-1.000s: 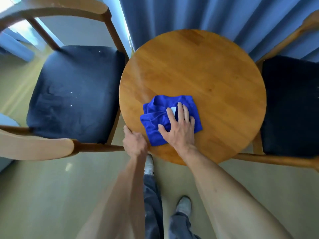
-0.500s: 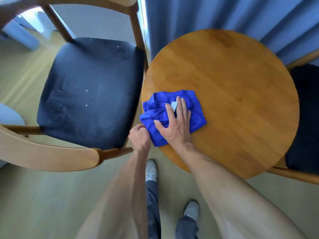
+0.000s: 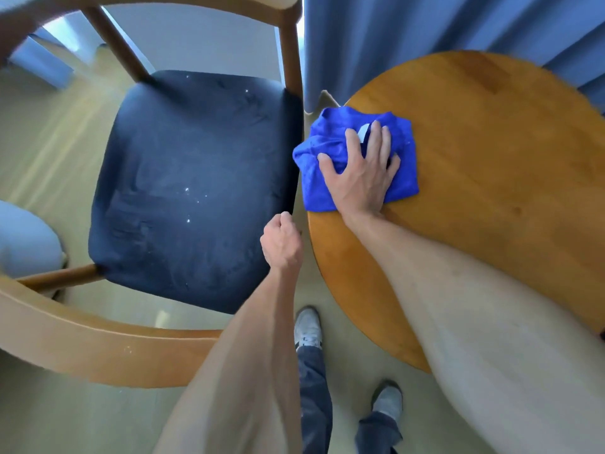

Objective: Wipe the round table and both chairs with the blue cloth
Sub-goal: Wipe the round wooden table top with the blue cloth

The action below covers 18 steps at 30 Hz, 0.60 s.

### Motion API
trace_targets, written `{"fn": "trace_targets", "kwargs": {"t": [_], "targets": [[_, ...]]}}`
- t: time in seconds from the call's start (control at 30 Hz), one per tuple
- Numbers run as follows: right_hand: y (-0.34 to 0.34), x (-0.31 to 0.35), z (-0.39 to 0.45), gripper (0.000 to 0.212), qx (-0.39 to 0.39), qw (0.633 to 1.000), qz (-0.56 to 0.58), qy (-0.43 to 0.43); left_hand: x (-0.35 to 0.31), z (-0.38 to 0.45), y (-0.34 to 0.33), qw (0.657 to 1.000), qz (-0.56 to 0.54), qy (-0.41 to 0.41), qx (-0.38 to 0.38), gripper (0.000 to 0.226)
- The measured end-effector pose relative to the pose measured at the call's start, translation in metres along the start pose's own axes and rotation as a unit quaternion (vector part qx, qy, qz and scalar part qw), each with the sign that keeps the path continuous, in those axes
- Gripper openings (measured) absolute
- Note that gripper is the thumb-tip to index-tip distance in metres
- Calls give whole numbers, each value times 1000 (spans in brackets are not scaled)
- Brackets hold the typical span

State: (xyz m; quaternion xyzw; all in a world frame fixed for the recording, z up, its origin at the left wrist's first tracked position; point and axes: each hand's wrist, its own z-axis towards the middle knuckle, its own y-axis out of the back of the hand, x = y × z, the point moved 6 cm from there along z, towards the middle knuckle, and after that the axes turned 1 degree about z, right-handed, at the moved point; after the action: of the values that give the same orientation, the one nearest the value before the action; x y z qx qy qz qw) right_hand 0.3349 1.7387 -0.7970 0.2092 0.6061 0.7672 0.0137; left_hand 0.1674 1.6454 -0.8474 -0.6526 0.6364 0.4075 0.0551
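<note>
The blue cloth [image 3: 330, 140] lies bunched at the left edge of the round wooden table [image 3: 497, 178], partly overhanging it. My right hand [image 3: 361, 172] presses flat on the cloth with straight, spread fingers. My left hand [image 3: 282, 241] is curled into a fist in the gap between the table edge and the left chair, holding nothing that I can see. The left chair [image 3: 193, 191] has a dark seat pad with small white specks and a curved wooden frame. The second chair is out of view.
A blue curtain [image 3: 409, 34] hangs behind the table. The chair's curved wooden armrest [image 3: 98, 342] crosses the lower left. My feet [image 3: 307, 329] stand on the pale floor between chair and table. A pale blue object [image 3: 26, 237] sits at the far left.
The view has swung left, so the left chair now fills the frame. My right hand has slid the cloth from the table's near side to its left edge. My left hand has come off the table rim.
</note>
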Motion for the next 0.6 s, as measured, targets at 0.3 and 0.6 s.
{"fn": "trace_targets", "kwargs": {"t": [0.3,0.6], "targets": [[23,-34,-55,55,30,998,11,53,3,-18,2,990,126,-39,-49,37],[82,-140,-170,53,43,999,-7,9,-1,-112,-36,925,315,-195,-80,54]]}}
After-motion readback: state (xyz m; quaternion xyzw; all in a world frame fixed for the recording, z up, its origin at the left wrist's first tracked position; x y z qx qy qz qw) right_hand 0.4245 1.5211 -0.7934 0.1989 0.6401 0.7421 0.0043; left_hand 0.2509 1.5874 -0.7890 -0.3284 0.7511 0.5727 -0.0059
